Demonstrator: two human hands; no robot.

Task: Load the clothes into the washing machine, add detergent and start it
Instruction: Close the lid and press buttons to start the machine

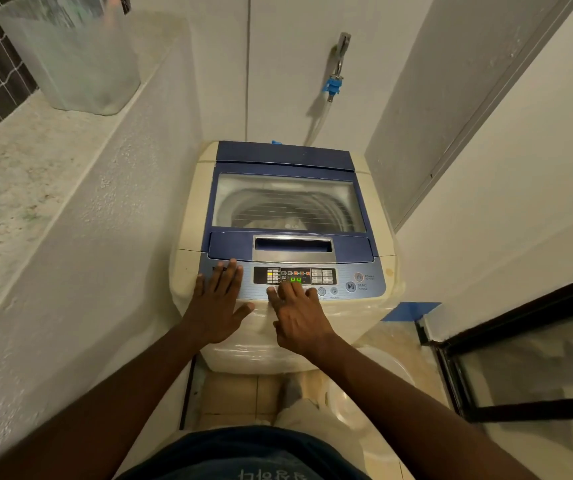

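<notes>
A cream top-loading washing machine (188, 209) with a blue lid stands in front of me. Its lid (288, 202) is down, and through the clear window I see the drum with pale clothes at the bottom. The control panel (364, 289) is lit; its green display (295, 279) reads 04. My left hand (217, 306) lies flat, fingers spread, on the panel's left end. My right hand (297, 315) rests its fingertips on the row of buttons under the display. The start/pause button (350, 286) lies to the right, untouched.
A stone ledge (18, 161) runs along the left with a translucent plastic container (74, 53) on it. A tap with a blue hose fitting (333, 84) hangs on the back wall. A dark-framed glass door (527, 358) is on the right. A pale tub (375, 403) sits on the floor.
</notes>
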